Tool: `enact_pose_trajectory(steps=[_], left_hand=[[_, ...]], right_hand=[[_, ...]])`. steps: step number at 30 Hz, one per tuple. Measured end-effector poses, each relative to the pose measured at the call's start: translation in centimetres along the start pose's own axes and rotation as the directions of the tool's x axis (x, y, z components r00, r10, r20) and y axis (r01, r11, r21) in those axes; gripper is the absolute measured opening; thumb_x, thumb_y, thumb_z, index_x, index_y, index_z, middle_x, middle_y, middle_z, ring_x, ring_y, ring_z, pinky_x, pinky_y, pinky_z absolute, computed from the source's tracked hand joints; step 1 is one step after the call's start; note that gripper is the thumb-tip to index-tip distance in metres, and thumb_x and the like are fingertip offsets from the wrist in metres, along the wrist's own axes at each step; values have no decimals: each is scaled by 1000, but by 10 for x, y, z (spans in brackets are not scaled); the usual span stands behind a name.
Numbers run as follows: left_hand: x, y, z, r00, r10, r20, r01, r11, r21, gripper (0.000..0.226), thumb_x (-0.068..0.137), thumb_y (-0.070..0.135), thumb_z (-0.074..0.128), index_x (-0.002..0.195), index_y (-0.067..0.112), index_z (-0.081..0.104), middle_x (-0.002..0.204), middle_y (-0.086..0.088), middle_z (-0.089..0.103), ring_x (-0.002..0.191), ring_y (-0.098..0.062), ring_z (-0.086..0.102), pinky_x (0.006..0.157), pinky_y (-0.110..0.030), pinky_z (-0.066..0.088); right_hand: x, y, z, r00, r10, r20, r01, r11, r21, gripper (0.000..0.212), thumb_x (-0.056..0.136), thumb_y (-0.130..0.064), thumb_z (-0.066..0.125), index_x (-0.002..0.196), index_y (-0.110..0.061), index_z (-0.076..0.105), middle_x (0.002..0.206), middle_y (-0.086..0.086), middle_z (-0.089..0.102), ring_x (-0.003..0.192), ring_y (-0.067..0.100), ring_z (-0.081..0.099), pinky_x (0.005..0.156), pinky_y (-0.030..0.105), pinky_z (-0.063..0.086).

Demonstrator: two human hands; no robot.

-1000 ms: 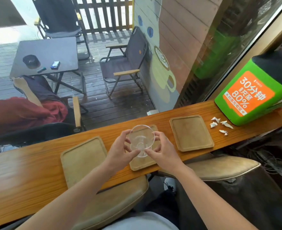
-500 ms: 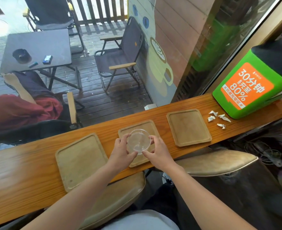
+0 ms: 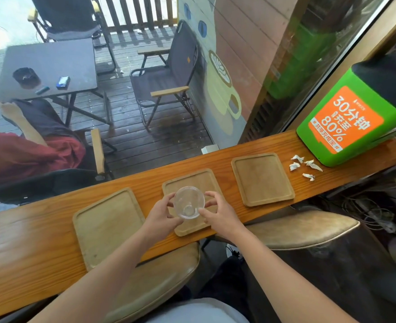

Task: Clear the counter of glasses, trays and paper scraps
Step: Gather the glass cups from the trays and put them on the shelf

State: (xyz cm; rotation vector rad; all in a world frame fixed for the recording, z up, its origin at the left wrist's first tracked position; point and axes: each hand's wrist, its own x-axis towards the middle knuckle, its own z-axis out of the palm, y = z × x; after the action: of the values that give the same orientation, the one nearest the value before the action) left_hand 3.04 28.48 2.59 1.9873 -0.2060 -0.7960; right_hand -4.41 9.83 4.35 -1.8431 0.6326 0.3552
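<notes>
One glass (image 3: 189,202) is being gripped over the middle tray (image 3: 192,178), contact unclear | left hand (image 3: 162,215) and right hand (image 3: 220,217) are clamping fingers (image 3: 213,196) round its sides | left tray (image 3: 106,224), right tray (image 3: 261,179), paper scraps (image 3: 305,165) are lying uncleared on the surface (image 3: 29,241) | judging: clearing is barely beginning

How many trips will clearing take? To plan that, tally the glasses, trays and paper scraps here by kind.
Glass: 1
Wooden trays: 3
Paper scraps: 4
Total: 8
</notes>
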Motion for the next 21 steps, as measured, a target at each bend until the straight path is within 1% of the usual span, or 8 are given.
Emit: enact_pose_trajectory(steps=[2, 3, 5, 7, 11, 15, 17, 21], left_hand=[[2, 3, 1, 998, -61, -19, 59, 994, -87, 56, 89, 19, 69, 139, 30, 45, 112, 6, 57, 78, -16, 67, 59, -24, 56], [3, 4, 2, 996, -85, -30, 80, 988, -130, 48, 93, 20, 64, 137, 29, 48, 110, 5, 58, 79, -17, 67, 60, -26, 57], [5, 7, 4, 992, -108, -59, 97, 981, -170, 39, 97, 18, 58, 135, 27, 51, 108, 2, 59, 79, -20, 66, 62, -32, 59], [6, 8, 6, 991, -111, -76, 97, 980, -172, 37, 98, 15, 55, 132, 28, 52, 107, 1, 58, 81, -23, 66, 65, -36, 59], [7, 10, 8, 991, -113, -76, 99, 981, -169, 37, 97, 15, 56, 131, 29, 51, 108, 2, 58, 85, -26, 68, 65, -33, 59], [7, 9, 7, 990, -127, -64, 114, 977, -180, 36, 97, 16, 57, 128, 33, 51, 109, 3, 57, 85, -26, 68, 66, -34, 60], [7, 8, 6, 987, -152, -47, 139, 967, -213, 35, 98, 15, 55, 128, 32, 51, 110, 1, 58, 87, -27, 67, 68, -37, 60], [7, 3, 5, 980, -200, -5, 190, 937, -294, 32, 100, 16, 50, 128, 29, 53, 113, -3, 62, 92, -32, 68, 69, -38, 59]], right_hand=[[3, -1, 0, 999, 41, -10, -41, 997, 65, 47, 96, -33, 60, 141, -28, 45, 109, -8, 60, 81, 11, 69, 71, 28, 54], [5, -1, 1, 998, 54, -22, -52, 996, 78, 43, 98, -31, 57, 140, -26, 47, 107, -7, 61, 77, 10, 68, 67, 26, 53], [8, 1, 4, 997, 71, -40, -67, 994, 88, 39, 100, -26, 53, 139, -24, 49, 104, -5, 61, 74, 10, 67, 61, 23, 51], [9, 3, 6, 995, 86, -41, -82, 992, 92, 37, 101, -24, 53, 137, -24, 51, 101, -5, 61, 75, 10, 66, 57, 19, 49], [11, 5, 7, 994, 106, -31, -102, 990, 99, 35, 101, -23, 54, 136, -25, 51, 103, -4, 62, 77, 11, 68, 56, 17, 47], [14, 6, 9, 992, 123, -27, -120, 987, 108, 33, 100, -23, 53, 133, -26, 52, 100, -5, 64, 73, 10, 68, 56, 20, 50], [16, 6, 9, 989, 147, -10, -144, 977, 155, 33, 100, -22, 53, 133, -27, 53, 102, -4, 65, 73, 10, 68, 55, 22, 52], [16, 10, 7, 979, 201, 33, -202, 931, 305, 37, 99, -26, 57, 135, -25, 53, 113, 1, 64, 80, 15, 69, 56, 24, 55]])
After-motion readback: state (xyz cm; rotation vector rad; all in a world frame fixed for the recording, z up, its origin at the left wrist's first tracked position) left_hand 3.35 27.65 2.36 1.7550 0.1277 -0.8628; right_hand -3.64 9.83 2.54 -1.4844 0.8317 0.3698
